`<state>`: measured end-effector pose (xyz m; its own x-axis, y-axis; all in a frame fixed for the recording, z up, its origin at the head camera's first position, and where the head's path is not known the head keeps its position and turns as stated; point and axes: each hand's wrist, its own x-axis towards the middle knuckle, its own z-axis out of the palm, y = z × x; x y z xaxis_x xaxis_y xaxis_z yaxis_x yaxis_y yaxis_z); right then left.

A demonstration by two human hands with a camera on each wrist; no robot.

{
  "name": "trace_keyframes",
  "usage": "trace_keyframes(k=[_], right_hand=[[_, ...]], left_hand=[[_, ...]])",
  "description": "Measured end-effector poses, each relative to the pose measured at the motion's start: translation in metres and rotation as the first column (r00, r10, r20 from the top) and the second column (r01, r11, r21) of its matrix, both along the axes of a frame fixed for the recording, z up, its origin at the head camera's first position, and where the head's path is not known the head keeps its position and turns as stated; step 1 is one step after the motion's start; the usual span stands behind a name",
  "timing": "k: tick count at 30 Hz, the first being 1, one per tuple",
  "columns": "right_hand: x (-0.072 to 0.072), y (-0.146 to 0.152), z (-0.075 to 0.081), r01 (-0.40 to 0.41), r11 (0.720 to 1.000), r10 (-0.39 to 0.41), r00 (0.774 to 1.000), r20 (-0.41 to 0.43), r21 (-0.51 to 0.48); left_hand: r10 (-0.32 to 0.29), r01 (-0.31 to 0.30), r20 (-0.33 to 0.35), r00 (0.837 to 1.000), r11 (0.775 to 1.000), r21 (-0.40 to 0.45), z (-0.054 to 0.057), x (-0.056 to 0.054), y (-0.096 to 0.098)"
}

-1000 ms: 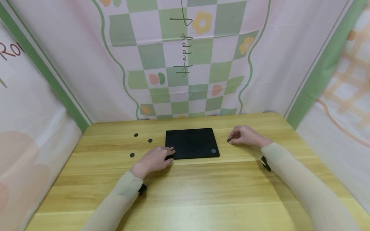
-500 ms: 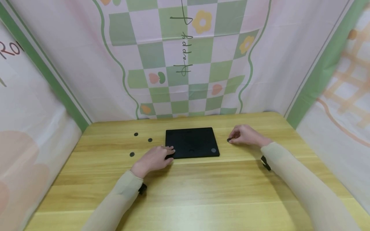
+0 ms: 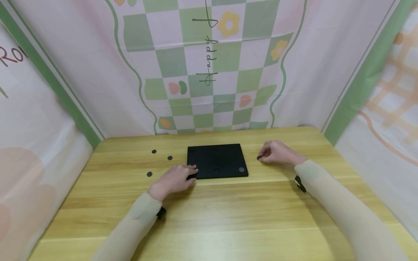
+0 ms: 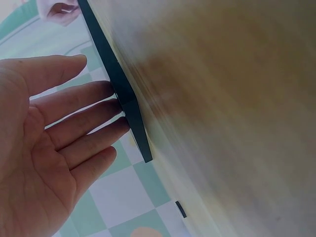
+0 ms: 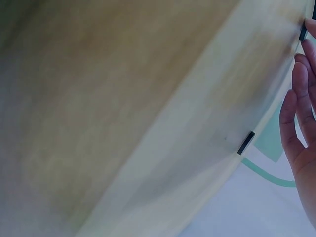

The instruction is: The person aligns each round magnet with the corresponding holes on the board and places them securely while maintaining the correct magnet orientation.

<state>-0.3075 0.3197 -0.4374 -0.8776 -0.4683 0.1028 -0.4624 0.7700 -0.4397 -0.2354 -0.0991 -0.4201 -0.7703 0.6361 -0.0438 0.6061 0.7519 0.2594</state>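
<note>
A thin black rectangular board (image 3: 215, 157) lies flat on the wooden table, with a grey disc (image 3: 241, 169) on its near right corner. My left hand (image 3: 173, 179) rests its fingertips on the board's near left corner, fingers nearly straight in the left wrist view. To the right of the board, my right hand (image 3: 277, 152) pinches a small black disc (image 3: 259, 158) between thumb and fingers, low at the table surface. In the right wrist view that disc (image 5: 302, 30) shows at the fingertips, edge-on.
Three dark discs lie left of the board: a far one (image 3: 154, 151), a middle one (image 3: 169, 158) and a near one (image 3: 149, 174). Another dark disc (image 5: 246, 143) lies near the right hand in the right wrist view. Patterned cloth (image 3: 225, 83) hangs behind the table.
</note>
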Motion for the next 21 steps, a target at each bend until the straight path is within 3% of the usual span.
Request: trace_keyframes(k=[21], right_hand=[[-0.0029, -0.0038, -0.0009, -0.006, 0.999, 0.006, 1.0, -0.014, -0.037]], left_hand=[[-0.001, 0.001, 0.001, 1.0, 1.0, 0.008, 0.0014, 0.0011, -0.0005]])
